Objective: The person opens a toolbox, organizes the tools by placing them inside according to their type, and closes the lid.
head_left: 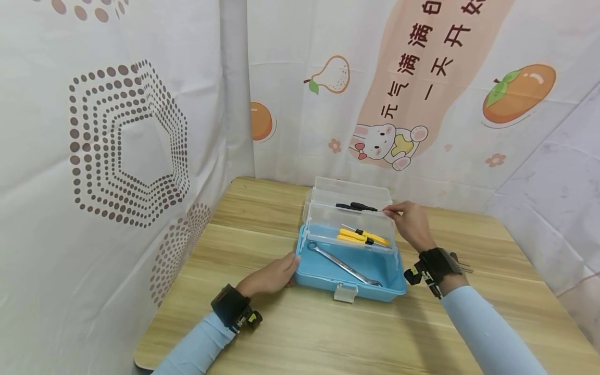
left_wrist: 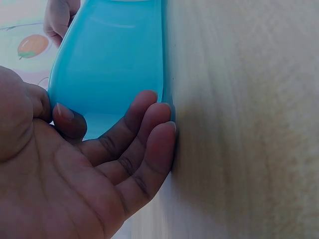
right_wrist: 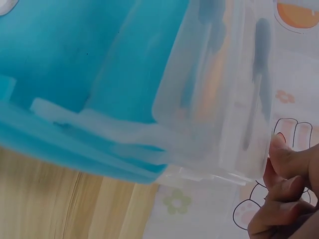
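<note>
A blue toolbox (head_left: 323, 268) stands open on the table, with clear tiered trays raised at its back. My left hand (head_left: 273, 275) grips its left end; in the left wrist view the thumb (left_wrist: 70, 123) lies near the rim and the other fingertips against the lower wall. With thumb and forefinger, my right hand (head_left: 410, 224) pinches the right edge of the upper clear tray (right_wrist: 254, 162). Black-handled screwdrivers (head_left: 363, 207) lie in that tray. Yellow-handled screwdrivers (head_left: 351, 234) lie in the lower tray, and a combination wrench (head_left: 344, 266) rests diagonally in the blue base.
A white latch (head_left: 346, 292) hangs on the toolbox's front. Behind my right wrist, a small dark-handled tool (head_left: 461, 263) lies on the wooden table (head_left: 337, 338). Printed white curtains (head_left: 290, 62) hang at the back and sides.
</note>
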Available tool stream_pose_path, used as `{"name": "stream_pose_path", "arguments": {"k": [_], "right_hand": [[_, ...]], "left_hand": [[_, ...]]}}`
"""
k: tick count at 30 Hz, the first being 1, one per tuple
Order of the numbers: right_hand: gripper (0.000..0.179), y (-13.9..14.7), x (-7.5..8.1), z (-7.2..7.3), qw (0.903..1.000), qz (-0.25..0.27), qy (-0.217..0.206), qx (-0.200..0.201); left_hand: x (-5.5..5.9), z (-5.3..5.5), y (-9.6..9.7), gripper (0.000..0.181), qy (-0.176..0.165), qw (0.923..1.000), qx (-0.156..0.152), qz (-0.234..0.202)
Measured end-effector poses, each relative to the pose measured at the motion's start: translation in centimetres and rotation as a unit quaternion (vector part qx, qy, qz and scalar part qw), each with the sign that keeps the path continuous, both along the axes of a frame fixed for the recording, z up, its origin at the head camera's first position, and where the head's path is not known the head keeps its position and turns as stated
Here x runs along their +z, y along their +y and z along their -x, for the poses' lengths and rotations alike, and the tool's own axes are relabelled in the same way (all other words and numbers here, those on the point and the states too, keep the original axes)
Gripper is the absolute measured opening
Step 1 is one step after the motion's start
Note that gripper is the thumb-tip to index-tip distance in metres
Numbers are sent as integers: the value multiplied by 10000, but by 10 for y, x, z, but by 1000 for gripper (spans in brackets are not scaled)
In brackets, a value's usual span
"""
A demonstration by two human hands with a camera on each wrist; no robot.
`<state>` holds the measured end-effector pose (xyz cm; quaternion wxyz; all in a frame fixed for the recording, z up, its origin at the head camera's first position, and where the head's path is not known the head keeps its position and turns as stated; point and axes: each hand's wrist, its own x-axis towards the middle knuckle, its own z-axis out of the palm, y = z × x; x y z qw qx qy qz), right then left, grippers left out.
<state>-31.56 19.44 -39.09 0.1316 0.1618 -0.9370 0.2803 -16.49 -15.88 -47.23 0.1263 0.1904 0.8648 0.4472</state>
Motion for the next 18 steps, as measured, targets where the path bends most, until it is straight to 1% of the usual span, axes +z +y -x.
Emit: {"name": "stream_pose_path", "arguments": {"k": [6, 9, 11, 13, 15, 16, 18], "right_hand": [[20, 1, -4, -1, 9998, 54, -186, -8], [23, 4, -4, -4, 9997, 137, -217, 42], [27, 9, -3, -7, 9994, 279, -195, -2], [30, 18, -1, -11, 9991, 395, -159, -62], [32, 34, -1, -14, 9991, 351, -215, -127], [34, 45, -2, -15, 9988, 304, -353, -163], [40, 71, -6, -19, 9968, 47, -782, -146]], "left_hand": [[-1, -1, 1, 41, -8, 10000, -36, -10], [-1, -1, 1, 42, -24, 10000, -47, 2], [0, 0, 1, 43, -36, 10000, -49, 16], [0, 0, 0, 44, -38, 10000, -26, 45], [1, 0, -1, 44, -17, 10000, -20, 62], [2, 0, -1, 44, -7, 10000, -22, 66], [3, 0, -2, 43, 33, 10000, -13, 79]]}}
